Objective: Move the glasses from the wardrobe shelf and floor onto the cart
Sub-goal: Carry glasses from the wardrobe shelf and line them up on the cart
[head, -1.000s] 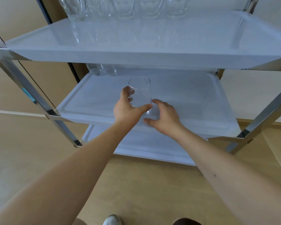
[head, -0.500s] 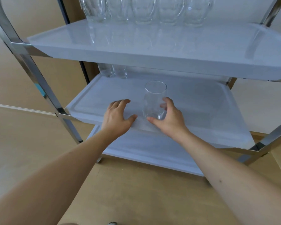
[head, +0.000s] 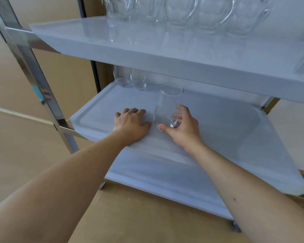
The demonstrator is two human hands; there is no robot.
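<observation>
At frame centre our right hand (head: 182, 128) cups the upright glass (head: 168, 106) on the cart's middle shelf (head: 226, 123); our left hand (head: 130, 124) rests flat, released, beside it

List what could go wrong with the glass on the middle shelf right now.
1. The right hand grips the glass only low, near its base; pushed that way, the tall glass may tip.
2. Two glasses stand at the back of the middle shelf; sliding it back could knock them.
3. The left hand rests flat close beside it and could bump it.
</observation>
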